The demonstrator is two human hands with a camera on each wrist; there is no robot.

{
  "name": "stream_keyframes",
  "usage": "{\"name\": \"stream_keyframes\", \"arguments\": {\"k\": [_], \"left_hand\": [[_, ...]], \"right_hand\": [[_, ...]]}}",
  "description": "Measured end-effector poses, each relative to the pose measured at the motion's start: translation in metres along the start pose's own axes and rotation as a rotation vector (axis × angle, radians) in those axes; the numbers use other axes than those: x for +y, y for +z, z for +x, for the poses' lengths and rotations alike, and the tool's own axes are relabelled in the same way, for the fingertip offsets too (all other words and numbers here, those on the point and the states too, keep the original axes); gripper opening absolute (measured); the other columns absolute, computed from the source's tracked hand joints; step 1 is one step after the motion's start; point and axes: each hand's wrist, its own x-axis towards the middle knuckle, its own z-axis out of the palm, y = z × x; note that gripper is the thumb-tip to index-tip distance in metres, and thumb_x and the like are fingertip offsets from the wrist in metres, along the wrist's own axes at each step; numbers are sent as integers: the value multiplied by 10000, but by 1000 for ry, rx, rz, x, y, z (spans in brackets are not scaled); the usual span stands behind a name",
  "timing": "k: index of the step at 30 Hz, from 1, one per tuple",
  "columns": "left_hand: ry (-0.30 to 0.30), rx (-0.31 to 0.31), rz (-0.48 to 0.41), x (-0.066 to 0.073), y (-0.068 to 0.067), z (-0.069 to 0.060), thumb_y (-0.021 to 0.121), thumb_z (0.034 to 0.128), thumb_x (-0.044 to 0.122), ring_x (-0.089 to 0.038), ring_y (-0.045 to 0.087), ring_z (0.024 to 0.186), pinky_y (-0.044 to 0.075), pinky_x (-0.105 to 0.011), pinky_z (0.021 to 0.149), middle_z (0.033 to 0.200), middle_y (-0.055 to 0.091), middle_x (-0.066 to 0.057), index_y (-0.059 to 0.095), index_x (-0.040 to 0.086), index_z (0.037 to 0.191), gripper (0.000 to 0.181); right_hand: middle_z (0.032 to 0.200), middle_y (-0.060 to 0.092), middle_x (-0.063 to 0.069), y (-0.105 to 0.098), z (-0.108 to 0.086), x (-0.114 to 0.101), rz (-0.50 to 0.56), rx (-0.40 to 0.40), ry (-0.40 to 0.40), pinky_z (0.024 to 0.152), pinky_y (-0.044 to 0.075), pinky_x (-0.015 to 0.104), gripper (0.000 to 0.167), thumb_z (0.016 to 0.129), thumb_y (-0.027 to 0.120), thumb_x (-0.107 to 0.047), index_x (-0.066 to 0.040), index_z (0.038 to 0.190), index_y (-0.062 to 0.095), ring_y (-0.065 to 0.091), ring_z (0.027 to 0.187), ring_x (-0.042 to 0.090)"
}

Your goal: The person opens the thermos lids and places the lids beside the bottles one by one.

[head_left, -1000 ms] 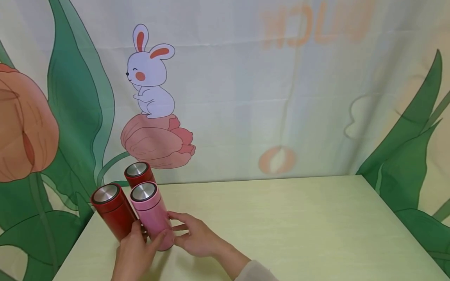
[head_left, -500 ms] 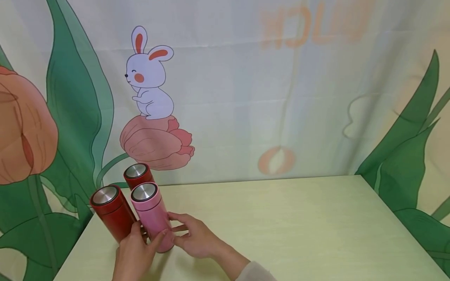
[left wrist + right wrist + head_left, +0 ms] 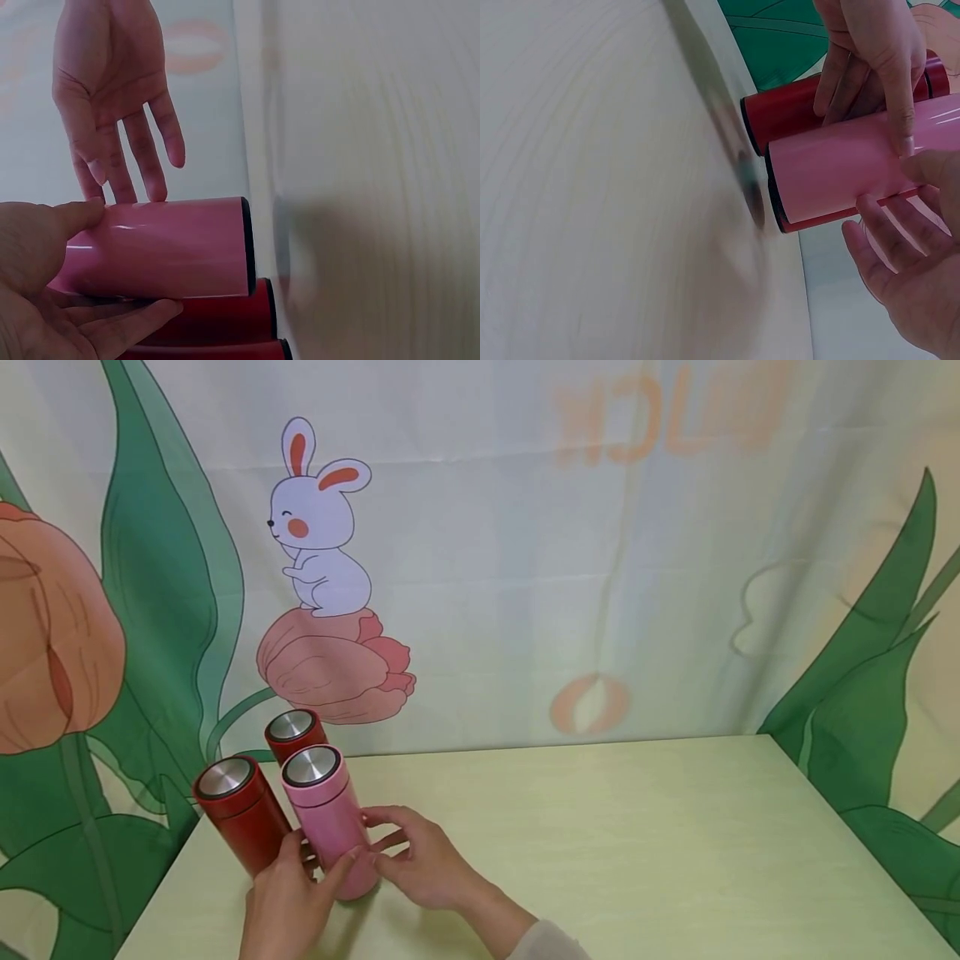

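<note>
Head view: one glossy pink cylindrical bottle with a silver metal lid [image 3: 330, 827], upright toward the left side of the pale yellow-green surface [image 3: 600, 827], between both hands. Left hand [image 3: 288, 893] grasping it, thumb on the near side; right hand [image 3: 427, 864] unclenched, fingertips against its other side. Step in hand reads as adjusting the pink bottle; next move probably calls for an even, upright grip, no bump to its neighbours. Two dark red cylindrical bottles, same lids: one left [image 3: 240, 814], one behind [image 3: 296, 748]. Left wrist view: right fingers extended, touching pink; cannot tell if its base touches the surface. Right wrist view: left fingers tucked between pink and red. Count: one pink, two red, two hands.
</note>
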Motion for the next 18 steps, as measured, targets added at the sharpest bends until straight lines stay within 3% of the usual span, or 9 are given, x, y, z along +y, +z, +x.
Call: {"name": "stream_keyframes", "arguments": {"k": [6, 11, 18], "left_hand": [[12, -4, 11, 5, -1, -6, 644, 816, 783, -403, 670, 1049, 568, -566, 931, 1286, 667, -281, 417, -19, 1457, 1051], [35, 1, 22, 9, -3, -10, 650, 828, 773, -439, 676, 1088, 568, -582, 943, 1296, 669, -284, 428, -22, 1460, 1040], [69, 8, 4, 16, -4, -17, 655, 850, 754, -428, 681, 1106, 590, -543, 914, 1308, 668, -278, 440, -14, 1457, 1002]], "right_hand": [[1339, 650, 18, -3, 0, -1, -38, 40, -1, 901, 584, 265, 523, 952, 747, -164, -237, 1437, 563, 692, 1111, 131], [1268, 657, -17, -4, 1, -1, -19, 62, 15, 925, 600, 349, 557, 908, 814, -222, -232, 1413, 579, 701, 1118, 188], [1214, 666, -48, -7, 0, 0, -24, 107, 13, 917, 605, 355, 558, 874, 845, -212, -242, 1375, 603, 684, 1031, 53]]}}
